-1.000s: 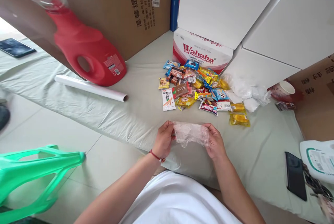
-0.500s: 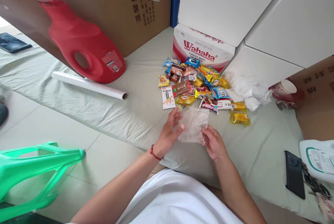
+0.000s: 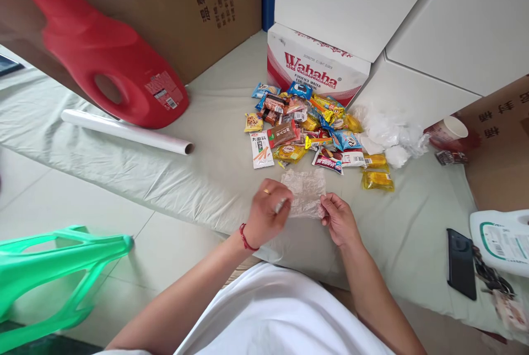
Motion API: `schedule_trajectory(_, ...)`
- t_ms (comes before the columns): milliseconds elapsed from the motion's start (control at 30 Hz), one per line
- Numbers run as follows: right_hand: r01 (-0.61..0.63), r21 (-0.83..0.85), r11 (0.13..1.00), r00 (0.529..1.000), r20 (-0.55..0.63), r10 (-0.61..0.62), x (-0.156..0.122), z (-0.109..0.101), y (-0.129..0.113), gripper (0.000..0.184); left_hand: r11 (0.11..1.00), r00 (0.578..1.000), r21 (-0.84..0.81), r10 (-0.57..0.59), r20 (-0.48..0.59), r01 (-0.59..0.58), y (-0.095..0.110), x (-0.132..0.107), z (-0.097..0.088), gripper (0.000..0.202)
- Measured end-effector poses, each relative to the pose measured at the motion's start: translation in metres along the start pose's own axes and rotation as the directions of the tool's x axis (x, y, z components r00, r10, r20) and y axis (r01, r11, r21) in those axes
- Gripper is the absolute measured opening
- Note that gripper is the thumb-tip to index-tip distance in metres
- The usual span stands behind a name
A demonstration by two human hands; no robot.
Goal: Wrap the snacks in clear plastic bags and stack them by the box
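A crinkled clear plastic bag (image 3: 306, 192) is spread flat just above the sheet, in front of a heap of snacks. My right hand (image 3: 339, 217) pinches its right edge between thumb and fingers. At the left edge, my left hand (image 3: 269, 209) is curled, thumb and fingertips closed on the plastic; the fingertips are partly hidden. Just beyond the bag lie wrapped snacks, among them a white packet (image 3: 261, 149), a brown and red packet (image 3: 283, 133), a purple-red packet (image 3: 328, 160) and a yellow packet (image 3: 378, 181).
A Wahaha carton (image 3: 316, 63) stands behind the snacks, with crumpled plastic bags (image 3: 386, 129) and a paper cup (image 3: 450, 129) to the right. On the left are a red jug (image 3: 119, 68), a white roll (image 3: 128, 132) and a green stool (image 3: 61, 272). A black phone (image 3: 462, 264) lies at right.
My left hand has turned over and its spread fingers have curled in at the bag's left edge. My right hand keeps its pinch. The camera view has shifted slightly.
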State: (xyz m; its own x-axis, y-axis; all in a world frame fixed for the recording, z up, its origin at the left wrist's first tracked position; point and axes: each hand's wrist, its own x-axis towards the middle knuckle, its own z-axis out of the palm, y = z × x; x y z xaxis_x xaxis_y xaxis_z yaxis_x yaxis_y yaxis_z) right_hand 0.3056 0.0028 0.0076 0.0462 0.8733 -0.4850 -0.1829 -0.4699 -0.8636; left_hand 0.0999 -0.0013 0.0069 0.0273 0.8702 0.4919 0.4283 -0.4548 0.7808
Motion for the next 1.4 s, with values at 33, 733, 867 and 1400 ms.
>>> schedule_trajectory(33,0.008,-0.010,1.000,1.000,0.003,-0.008,0.000,0.001,0.001,0.049,0.996,0.989,-0.035,0.086,0.116,-0.082,0.006,-0.002,0.002,0.010)
schedule_trajectory(733,0.231,-0.093,0.969,0.970,0.094,-0.223,-0.007,0.000,0.026,0.059,0.610,0.714,-0.381,-0.518,0.472,0.695,-0.016,-0.017,0.046,0.028)
schedule_trajectory(867,0.211,-0.037,0.977,0.976,0.064,-0.209,-0.007,0.003,0.025,0.051,0.535,0.682,-0.426,-0.532,0.501,0.730,-0.016,-0.015,0.044,0.027)
schedule_trajectory(1400,0.201,-0.048,0.978,0.976,-0.073,-0.204,-0.016,0.001,0.021,0.034,0.569,0.736,-0.468,-0.541,0.407,0.677,-0.010,-0.011,0.035,0.029)
